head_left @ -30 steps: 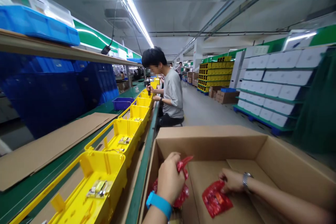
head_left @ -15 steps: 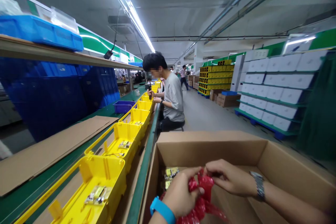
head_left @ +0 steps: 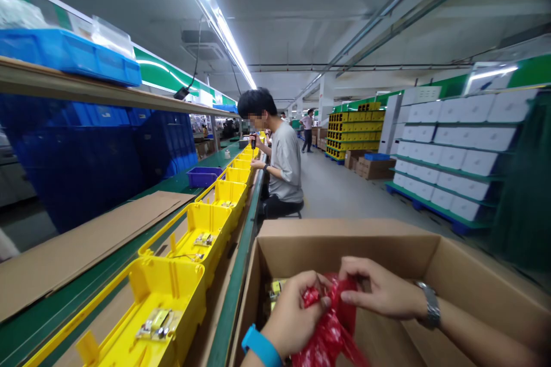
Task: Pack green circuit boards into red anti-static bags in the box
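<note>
My left hand [head_left: 295, 314], with a blue wristband, and my right hand [head_left: 379, 289], with a metal watch, both pinch a crumpled red plastic bag [head_left: 329, 327]. They hold it over an open cardboard box [head_left: 451, 275] in front of me. The fingers of both hands meet at the top of the bag. Small yellow packets [head_left: 275, 289] lie in the box's far left corner, partly hidden by my left hand.
A row of yellow trays [head_left: 202, 229] with small metal parts runs along the green conveyor on the left, beside flat cardboard sheets [head_left: 86, 241]. A seated person in a grey shirt [head_left: 284, 160] works further along. Blue crates and shelves line the left; white boxes are stacked at right.
A second ago my hands were apart, each on a red bag low in the box. They have come together, and both now hold one red bag lifted above the box floor.
</note>
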Demonstrator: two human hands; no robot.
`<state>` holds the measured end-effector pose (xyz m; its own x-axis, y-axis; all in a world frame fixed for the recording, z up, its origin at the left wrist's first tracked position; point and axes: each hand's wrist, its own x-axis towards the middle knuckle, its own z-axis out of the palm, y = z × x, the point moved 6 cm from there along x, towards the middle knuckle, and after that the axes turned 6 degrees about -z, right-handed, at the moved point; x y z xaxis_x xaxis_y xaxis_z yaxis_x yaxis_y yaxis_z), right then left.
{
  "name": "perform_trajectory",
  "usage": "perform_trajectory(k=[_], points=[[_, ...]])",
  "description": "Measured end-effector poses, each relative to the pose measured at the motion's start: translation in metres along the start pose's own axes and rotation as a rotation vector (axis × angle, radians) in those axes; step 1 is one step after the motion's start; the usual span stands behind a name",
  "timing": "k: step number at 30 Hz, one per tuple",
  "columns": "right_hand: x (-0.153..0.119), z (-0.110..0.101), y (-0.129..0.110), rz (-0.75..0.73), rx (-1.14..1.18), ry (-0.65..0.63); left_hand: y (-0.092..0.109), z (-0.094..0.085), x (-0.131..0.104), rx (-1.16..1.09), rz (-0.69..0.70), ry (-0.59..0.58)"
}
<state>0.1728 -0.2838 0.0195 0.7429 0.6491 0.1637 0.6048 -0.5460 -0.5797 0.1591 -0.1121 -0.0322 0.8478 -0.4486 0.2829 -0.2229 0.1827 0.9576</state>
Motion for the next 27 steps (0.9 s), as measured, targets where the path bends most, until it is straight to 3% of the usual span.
perform_trajectory(k=[3,8,16,20,27], points=[[-0.001,0.005,-0.001,-0.016,0.081,0.002,-0.008,0.000,-0.002,0.010,-0.069,0.011],[-0.009,0.016,0.012,0.170,0.516,-0.102,-0.004,-0.001,-0.005,0.040,-0.077,0.068],[-0.005,0.027,0.006,0.127,0.250,-0.021,-0.016,0.006,-0.005,0.163,-0.117,0.067],[-0.007,0.038,0.011,0.223,0.408,-0.081,-0.027,0.005,-0.005,0.238,-0.172,0.089],[0.000,0.022,0.001,0.107,0.441,-0.178,-0.015,0.012,0.002,0.343,-0.037,0.064]])
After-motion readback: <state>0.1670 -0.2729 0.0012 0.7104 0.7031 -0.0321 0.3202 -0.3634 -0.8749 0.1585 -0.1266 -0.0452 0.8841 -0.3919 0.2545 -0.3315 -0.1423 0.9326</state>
